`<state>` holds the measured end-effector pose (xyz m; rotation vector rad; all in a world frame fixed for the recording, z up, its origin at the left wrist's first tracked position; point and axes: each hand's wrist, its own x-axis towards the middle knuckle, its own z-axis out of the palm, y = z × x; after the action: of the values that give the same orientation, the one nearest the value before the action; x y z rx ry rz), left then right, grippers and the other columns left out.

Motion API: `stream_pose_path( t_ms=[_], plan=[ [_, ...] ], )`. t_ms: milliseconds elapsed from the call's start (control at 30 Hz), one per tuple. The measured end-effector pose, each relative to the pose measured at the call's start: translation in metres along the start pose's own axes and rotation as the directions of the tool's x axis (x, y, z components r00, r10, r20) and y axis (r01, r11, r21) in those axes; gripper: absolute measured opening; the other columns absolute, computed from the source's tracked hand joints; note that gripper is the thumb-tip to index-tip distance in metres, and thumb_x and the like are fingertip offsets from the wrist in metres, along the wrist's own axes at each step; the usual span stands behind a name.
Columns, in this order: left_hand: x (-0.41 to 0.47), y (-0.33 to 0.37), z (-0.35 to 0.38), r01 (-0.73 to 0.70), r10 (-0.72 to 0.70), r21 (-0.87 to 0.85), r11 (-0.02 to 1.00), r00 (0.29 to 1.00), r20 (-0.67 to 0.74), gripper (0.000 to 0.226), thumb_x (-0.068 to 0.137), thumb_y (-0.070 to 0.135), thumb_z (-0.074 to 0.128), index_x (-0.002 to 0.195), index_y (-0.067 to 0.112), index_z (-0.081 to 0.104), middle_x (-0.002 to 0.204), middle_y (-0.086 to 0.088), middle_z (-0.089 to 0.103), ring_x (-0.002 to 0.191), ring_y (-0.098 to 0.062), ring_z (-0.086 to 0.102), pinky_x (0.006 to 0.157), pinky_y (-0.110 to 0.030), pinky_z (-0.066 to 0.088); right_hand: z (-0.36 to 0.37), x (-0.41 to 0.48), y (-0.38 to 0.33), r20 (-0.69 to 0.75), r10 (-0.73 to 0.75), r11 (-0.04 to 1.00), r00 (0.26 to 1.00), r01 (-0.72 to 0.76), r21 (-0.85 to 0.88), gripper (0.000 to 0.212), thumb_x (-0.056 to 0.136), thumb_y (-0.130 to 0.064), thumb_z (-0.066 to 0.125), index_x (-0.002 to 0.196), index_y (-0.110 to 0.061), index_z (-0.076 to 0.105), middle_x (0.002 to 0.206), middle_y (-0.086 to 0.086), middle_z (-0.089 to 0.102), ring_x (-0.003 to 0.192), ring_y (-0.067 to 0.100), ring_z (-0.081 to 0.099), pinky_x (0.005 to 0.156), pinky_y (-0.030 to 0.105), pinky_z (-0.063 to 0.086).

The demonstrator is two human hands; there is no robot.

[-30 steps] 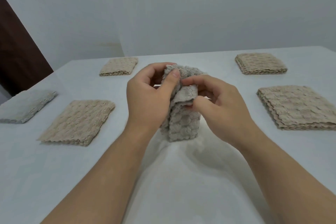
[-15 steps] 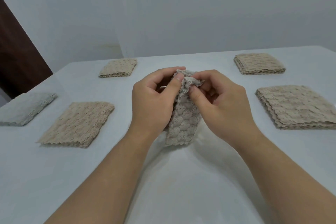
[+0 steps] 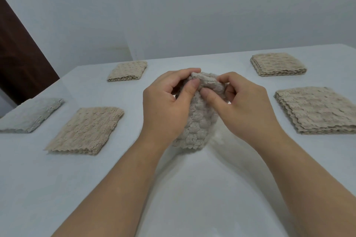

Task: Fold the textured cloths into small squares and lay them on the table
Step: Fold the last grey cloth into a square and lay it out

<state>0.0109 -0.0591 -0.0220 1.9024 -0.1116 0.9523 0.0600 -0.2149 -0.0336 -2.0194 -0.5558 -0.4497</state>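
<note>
A grey-beige textured cloth hangs bunched between both hands above the middle of the white table. My left hand pinches its top edge from the left with thumb and fingers. My right hand pinches the same top edge from the right. The cloth's lower end touches or nearly touches the table. Folded beige cloths lie at the near left, far left, far right and near right.
A folded grey cloth lies at the table's left edge. A dark brown door or panel stands beyond the left corner. A pale wall rises behind the table.
Both hands have shifted their grip along the cloth's top edge, and the bunched top has been drawn flatter. The folded cloths have not moved.
</note>
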Motion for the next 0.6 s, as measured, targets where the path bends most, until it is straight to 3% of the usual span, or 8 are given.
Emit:
stream_pose_path(
  t_ms=[167, 267, 400, 533, 600],
  plan=[
    [0.014, -0.01, -0.017, -0.004, 0.009, 0.055, 0.998, 0.995, -0.1, 0.015, 0.095, 0.022, 0.071, 0.107, 0.028, 0.077, 0.097, 0.011, 0.073, 0.092, -0.006, 0.069, 0.086, -0.031, 0.057, -0.009, 0.004, 0.009, 0.111, 0.102, 0.977, 0.989, -0.078, -0.196, 0.035, 0.088, -0.068, 0.055, 0.101, -0.035, 0.061, 0.088, -0.015, 0.053, 0.086, 0.009, 0.052, 0.071, 0.031, 0.037],
    [0.019, -0.014, -0.023, -0.001, 0.016, 0.113, 0.994, 0.991, -0.131, 0.014, 0.096, 0.022, 0.068, 0.107, 0.026, 0.076, 0.095, 0.013, 0.072, 0.091, -0.007, 0.068, 0.086, -0.031, 0.057, -0.006, 0.001, 0.008, 0.228, 0.038, 0.976, 0.973, 0.013, -0.217, 0.031, 0.089, -0.068, 0.048, 0.1, -0.04, 0.053, 0.093, -0.013, 0.048, 0.087, 0.007, 0.051, 0.073, 0.027, 0.036],
    [0.023, -0.017, -0.029, 0.028, -0.003, 0.156, 0.987, 0.987, -0.16, 0.013, 0.101, 0.025, 0.059, 0.104, 0.031, 0.069, 0.088, 0.019, 0.068, 0.086, -0.007, 0.066, 0.081, -0.032, 0.056, -0.005, -0.004, -0.002, 0.367, -0.129, 0.989, 0.921, 0.147, -0.023, 0.018, 0.09, -0.063, 0.054, 0.089, -0.045, 0.051, 0.099, -0.016, 0.05, 0.096, 0.001, 0.053, 0.075, 0.013, 0.039],
    [0.021, -0.017, -0.029, 0.023, 0.005, 0.202, 0.979, 0.99, -0.139, 0.01, 0.105, 0.026, 0.051, 0.104, 0.032, 0.06, 0.088, 0.013, 0.064, 0.083, -0.007, 0.062, 0.076, -0.031, 0.052, -0.008, -0.009, -0.012, 0.377, -0.181, 0.983, 0.908, 0.152, 0.106, 0.02, 0.087, -0.057, 0.062, 0.094, -0.039, 0.057, 0.095, -0.014, 0.057, 0.09, 0.002, 0.055, 0.074, 0.012, 0.045],
    [0.021, -0.017, -0.029, 0.026, 0.002, 0.214, 0.977, 0.991, -0.131, 0.009, 0.106, 0.026, 0.05, 0.104, 0.03, 0.057, 0.089, 0.011, 0.064, 0.083, -0.007, 0.06, 0.075, -0.029, 0.05, -0.009, -0.009, -0.013, 0.341, -0.181, 0.979, 0.923, 0.135, 0.152, 0.015, 0.09, -0.05, 0.065, 0.093, -0.036, 0.063, 0.09, -0.014, 0.063, 0.084, 0.005, 0.058, 0.072, 0.018, 0.047]
  ],
)
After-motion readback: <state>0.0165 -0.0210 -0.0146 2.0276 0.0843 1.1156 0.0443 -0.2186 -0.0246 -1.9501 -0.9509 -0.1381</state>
